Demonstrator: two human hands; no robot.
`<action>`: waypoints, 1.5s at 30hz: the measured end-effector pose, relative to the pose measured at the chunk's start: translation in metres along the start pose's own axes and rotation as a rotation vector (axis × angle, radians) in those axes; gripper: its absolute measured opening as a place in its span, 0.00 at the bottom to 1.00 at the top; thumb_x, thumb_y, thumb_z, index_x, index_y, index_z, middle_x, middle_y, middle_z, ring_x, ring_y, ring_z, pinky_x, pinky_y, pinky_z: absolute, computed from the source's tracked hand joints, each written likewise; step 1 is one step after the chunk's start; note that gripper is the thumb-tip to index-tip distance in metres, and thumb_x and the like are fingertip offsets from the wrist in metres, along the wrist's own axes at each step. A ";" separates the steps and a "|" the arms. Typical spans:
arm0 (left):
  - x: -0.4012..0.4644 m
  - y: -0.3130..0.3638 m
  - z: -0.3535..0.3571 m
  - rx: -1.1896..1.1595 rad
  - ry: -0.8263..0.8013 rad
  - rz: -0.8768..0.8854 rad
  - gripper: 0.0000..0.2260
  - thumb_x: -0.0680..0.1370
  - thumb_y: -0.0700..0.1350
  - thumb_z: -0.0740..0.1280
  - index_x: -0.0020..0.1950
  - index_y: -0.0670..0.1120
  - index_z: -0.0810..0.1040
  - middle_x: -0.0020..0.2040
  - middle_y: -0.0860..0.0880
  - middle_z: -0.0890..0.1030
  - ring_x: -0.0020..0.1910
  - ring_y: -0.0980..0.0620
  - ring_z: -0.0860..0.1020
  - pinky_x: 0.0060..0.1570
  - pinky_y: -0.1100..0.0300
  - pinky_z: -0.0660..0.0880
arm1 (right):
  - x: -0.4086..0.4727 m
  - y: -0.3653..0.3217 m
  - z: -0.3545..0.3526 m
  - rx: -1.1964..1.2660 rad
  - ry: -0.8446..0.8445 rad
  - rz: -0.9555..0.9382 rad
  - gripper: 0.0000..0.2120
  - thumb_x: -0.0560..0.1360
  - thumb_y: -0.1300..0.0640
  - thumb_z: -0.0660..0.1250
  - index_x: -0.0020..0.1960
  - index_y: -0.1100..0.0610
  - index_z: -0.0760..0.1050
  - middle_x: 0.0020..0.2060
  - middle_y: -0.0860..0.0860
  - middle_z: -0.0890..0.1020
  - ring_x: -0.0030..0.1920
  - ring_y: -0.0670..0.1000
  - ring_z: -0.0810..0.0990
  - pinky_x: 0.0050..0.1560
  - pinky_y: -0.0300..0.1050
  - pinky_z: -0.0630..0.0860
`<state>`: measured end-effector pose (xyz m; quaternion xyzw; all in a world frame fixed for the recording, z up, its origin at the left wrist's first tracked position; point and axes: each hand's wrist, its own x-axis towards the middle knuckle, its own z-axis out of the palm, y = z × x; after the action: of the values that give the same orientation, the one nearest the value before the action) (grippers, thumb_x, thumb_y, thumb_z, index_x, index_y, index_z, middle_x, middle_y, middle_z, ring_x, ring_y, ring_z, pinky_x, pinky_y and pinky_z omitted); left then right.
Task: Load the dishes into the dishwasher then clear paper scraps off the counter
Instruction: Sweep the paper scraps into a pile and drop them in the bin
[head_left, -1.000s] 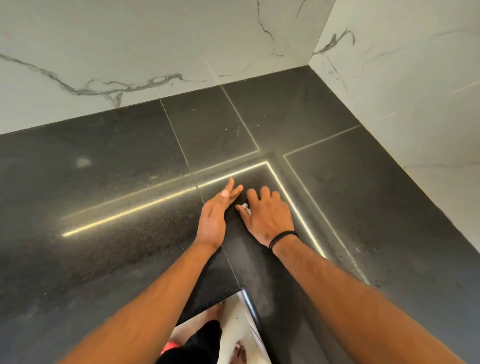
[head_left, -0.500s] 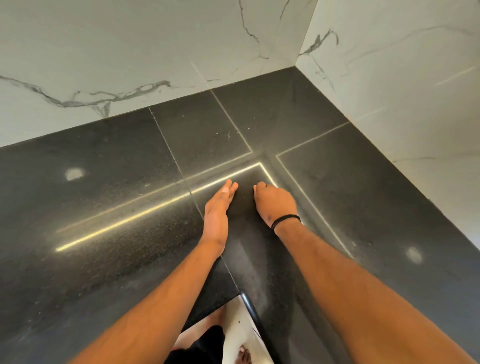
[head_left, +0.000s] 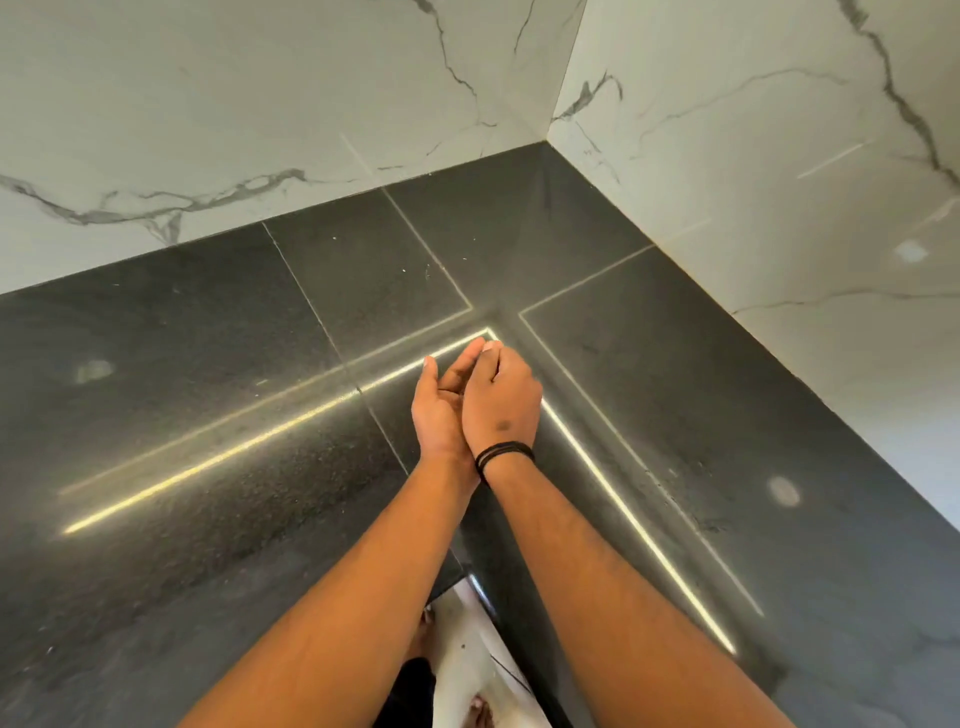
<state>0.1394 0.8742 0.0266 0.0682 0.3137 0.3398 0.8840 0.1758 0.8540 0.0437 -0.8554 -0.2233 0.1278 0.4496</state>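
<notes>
Over the inner corner of the dark speckled stone counter (head_left: 208, 415) we hold both hands together, raised just above the surface. Our left hand (head_left: 441, 410) is cupped, palm turned up, fingers relaxed and loosely curved. Our right hand (head_left: 501, 400), with a black cord band (head_left: 504, 454) at the wrist, lies against it, knuckles up, fingertips bent down into the left palm. Whether paper scraps sit inside the cupped palm we cannot tell; the right hand covers that spot.

Counter is L-shaped, laid in large slabs with thin pale joint lines. Bright strips of reflected light run along both legs and meet near our fingertips. A few tiny pale specks (head_left: 415, 270) lie on the slab beyond the hands, near the back wall; too small to say what they are.

White marble-look wall panels with grey veins (head_left: 260, 104) rise on two sides and meet at the corner. Below the counter edge, a pale floor (head_left: 462, 649) and bare toes show.
</notes>
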 end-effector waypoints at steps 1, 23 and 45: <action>0.001 0.001 0.001 -0.004 -0.011 -0.008 0.25 0.86 0.54 0.50 0.58 0.40 0.81 0.52 0.43 0.86 0.53 0.48 0.84 0.57 0.56 0.78 | -0.003 0.001 0.000 -0.043 0.018 -0.031 0.15 0.83 0.52 0.55 0.42 0.56 0.74 0.40 0.52 0.82 0.43 0.53 0.79 0.43 0.48 0.72; -0.001 0.017 -0.031 -0.236 0.181 -0.087 0.14 0.85 0.44 0.60 0.57 0.36 0.80 0.47 0.39 0.86 0.50 0.43 0.84 0.48 0.51 0.83 | 0.006 0.094 -0.030 -0.202 0.023 -0.163 0.26 0.84 0.48 0.52 0.75 0.63 0.66 0.74 0.59 0.69 0.77 0.57 0.61 0.77 0.47 0.57; -0.041 0.011 -0.055 -0.172 0.262 -0.043 0.15 0.85 0.44 0.59 0.55 0.35 0.81 0.47 0.38 0.86 0.47 0.42 0.86 0.49 0.51 0.81 | 0.057 0.105 -0.003 -0.626 -0.492 -0.522 0.29 0.85 0.47 0.48 0.81 0.60 0.48 0.81 0.56 0.49 0.81 0.54 0.44 0.80 0.53 0.46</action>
<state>0.0767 0.8514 0.0073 -0.0595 0.3973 0.3524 0.8453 0.2542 0.8284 -0.0423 -0.8094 -0.5584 0.1358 0.1212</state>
